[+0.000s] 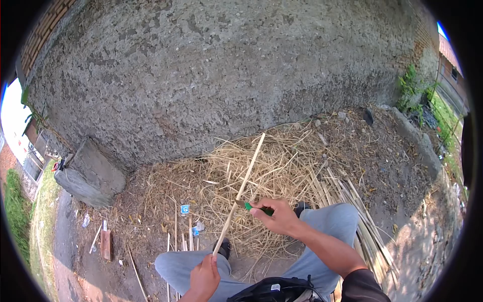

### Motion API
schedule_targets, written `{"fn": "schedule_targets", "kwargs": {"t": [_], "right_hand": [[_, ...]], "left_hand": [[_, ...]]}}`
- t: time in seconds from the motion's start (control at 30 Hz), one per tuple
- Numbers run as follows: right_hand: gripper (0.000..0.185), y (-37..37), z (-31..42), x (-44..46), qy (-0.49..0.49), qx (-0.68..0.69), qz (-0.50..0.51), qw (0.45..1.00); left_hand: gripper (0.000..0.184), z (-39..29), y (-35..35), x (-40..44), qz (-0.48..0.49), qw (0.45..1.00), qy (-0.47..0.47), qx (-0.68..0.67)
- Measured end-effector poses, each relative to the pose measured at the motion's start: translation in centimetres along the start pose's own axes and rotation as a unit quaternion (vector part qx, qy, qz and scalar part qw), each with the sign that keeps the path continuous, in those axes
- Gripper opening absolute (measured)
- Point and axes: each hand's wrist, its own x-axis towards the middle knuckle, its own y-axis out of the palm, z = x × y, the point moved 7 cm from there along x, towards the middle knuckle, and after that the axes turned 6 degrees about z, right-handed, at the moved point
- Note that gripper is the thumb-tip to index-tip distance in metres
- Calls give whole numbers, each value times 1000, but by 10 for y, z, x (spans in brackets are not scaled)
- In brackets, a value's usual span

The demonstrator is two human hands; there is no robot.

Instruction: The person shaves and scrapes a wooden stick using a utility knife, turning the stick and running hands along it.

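Note:
My left hand point(204, 276) is closed around the lower end of a long, pale bamboo strip point(247, 177). The strip slants up and to the right, its far end over the shavings near the wall. In my right hand point(271, 213) is a knife point(247, 205) with a green handle, the fingers wrapped round it. Its short, dark blade meets the strip about midway along; whether it cuts in, I cannot tell. Beneath both hands lies a heap of curly bamboo shavings point(282, 173).
A rough plastered wall point(241, 75) rises ahead. Split bamboo strips point(370, 236) lie by my right leg, and more stand by my left. A concrete block point(93, 173) sits at the left, near a reddish-brown wooden piece point(105, 245). A black bag point(271, 291) rests at my lap.

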Motion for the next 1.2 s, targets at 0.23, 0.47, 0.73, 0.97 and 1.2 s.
{"fn": "schedule_targets", "kwargs": {"t": [0.23, 0.47, 0.73, 0.97, 1.2], "right_hand": [[20, 9, 5, 3, -51, -14, 10, 999], [13, 5, 20, -3, -176, -107, -60, 977], [12, 12, 16, 1, -169, -145, -80, 972], [11, 25, 3, 10, -171, -210, -79, 959], [16, -85, -83, 57, 80, -217, -173, 957]], "left_hand": [[15, -32, 6, 25, 19, 1000, -7, 1], [14, -30, 9, 24, 2, 1000, 19, -23], [14, -26, 6, 15, 22, 999, 9, -36], [15, -18, 5, 4, 37, 998, -30, -33], [21, 16, 18, -70, 120, 987, -102, 3]]}}
